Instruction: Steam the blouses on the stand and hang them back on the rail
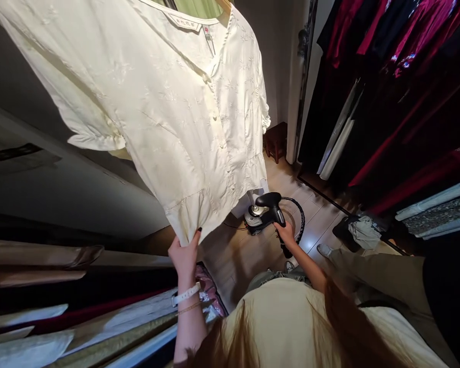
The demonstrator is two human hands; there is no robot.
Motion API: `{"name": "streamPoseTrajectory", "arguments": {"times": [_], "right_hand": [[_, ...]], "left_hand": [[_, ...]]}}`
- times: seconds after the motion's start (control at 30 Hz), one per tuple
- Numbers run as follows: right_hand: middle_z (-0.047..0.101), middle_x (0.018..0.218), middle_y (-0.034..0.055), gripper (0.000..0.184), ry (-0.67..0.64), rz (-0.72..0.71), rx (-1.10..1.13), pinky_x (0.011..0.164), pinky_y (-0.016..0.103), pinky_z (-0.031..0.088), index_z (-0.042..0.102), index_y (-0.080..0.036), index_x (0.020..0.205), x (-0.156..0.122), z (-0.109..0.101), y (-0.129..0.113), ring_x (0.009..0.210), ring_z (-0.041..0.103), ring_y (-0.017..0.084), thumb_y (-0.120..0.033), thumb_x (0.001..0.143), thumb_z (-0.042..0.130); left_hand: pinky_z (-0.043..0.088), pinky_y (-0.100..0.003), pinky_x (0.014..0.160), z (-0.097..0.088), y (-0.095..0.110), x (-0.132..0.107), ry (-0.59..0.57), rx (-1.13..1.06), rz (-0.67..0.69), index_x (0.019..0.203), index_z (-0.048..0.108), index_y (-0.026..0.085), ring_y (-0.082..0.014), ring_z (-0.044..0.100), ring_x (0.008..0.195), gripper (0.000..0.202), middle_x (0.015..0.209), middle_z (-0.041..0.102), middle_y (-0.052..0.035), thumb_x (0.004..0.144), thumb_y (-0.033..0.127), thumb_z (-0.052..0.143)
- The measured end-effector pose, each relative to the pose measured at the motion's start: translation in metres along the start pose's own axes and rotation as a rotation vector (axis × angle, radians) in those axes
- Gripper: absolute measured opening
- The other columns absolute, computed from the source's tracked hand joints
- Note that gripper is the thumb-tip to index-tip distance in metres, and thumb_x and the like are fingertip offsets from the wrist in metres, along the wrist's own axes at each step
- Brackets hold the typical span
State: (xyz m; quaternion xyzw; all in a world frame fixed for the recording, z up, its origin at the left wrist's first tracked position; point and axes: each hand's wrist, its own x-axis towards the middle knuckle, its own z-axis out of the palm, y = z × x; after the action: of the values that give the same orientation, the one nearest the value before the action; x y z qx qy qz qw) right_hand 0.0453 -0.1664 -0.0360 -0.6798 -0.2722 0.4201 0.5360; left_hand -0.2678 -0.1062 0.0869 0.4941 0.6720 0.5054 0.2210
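1. Across the upper middle of the view hangs a cream short-sleeved blouse (168, 117), lit brightly, with its front facing the camera and its hem slanting down toward the person.
2. Its V-shaped neckline carries a sewn-in label (184, 22), and a row of small round buttons (215, 116) runs down the front; leafy sprigs pattern the fabric, and the sleeve ends are gathered.
3. At the lower edge, the left hand (184, 251) pinches the hem between thumb and fingers, bunching the cloth into folds. A white-banded watch (186, 294) and a thin bracelet (189, 308) circle that wrist.
4. Closed around its handle, the right hand (285, 234) holds a black steamer head (269, 199) just beside the blouse's lower right corner; whether the two touch, I cannot tell.
5. A ribbed black hose (302, 220) curves around to the right of that hand, and on the wood-look floor (232, 278) behind stands the steamer base (253, 222).
6. Above, part of a wooden hanger (225, 5) shows at the blouse's neck, with pale green fabric (199, 7) behind the collar.
7. Farther back, a dark red stool (276, 139) stands near the wall.
8. Along the right hang dark and crimson garments (368, 102); more garments (111, 314) line the lower left.
9. Toward the lower right, another person's trouser leg (383, 273) reaches into view, near a crumpled pale cloth (364, 232).
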Motion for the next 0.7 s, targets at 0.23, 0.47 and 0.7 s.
{"name": "streamPoseTrajectory", "arguments": {"times": [0.23,0.47,0.7], "right_hand": [[0.053,0.057,-0.0072,0.04,0.247,0.06,0.246,0.044,0.025,0.046,0.052,-0.024,0.082,0.017,-0.046,0.014,0.044,0.051,0.011,-0.058,0.068,0.068],[0.054,0.056,-0.0079,0.043,0.41,0.108,0.369,0.041,0.023,0.042,0.052,-0.024,0.079,0.011,-0.078,0.025,0.042,0.049,0.009,-0.055,0.064,0.077],[0.057,0.058,-0.0072,0.043,0.479,0.121,0.418,0.042,0.024,0.044,0.053,-0.023,0.078,0.011,-0.085,0.027,0.043,0.05,0.009,-0.057,0.064,0.076]], "left_hand": [[0.05,-0.024,0.066,0.031,-0.016,0.036,0.166,-0.462,-0.241,0.094,0.069,0.013,-0.0144,0.062,0.077,0.037,0.094,0.07,-0.0043,0.061,0.025,0.081],[0.043,-0.015,0.056,0.078,-0.016,0.075,0.192,-0.797,-0.633,0.098,0.058,0.022,-0.0105,0.067,0.086,0.018,0.115,0.064,-0.0051,0.084,0.026,0.069],[0.058,-0.025,0.077,0.152,0.01,0.081,-0.146,-0.937,-0.763,0.104,0.056,0.023,-0.0224,0.067,0.118,0.034,0.136,0.055,-0.0143,0.097,0.056,0.055]]}}
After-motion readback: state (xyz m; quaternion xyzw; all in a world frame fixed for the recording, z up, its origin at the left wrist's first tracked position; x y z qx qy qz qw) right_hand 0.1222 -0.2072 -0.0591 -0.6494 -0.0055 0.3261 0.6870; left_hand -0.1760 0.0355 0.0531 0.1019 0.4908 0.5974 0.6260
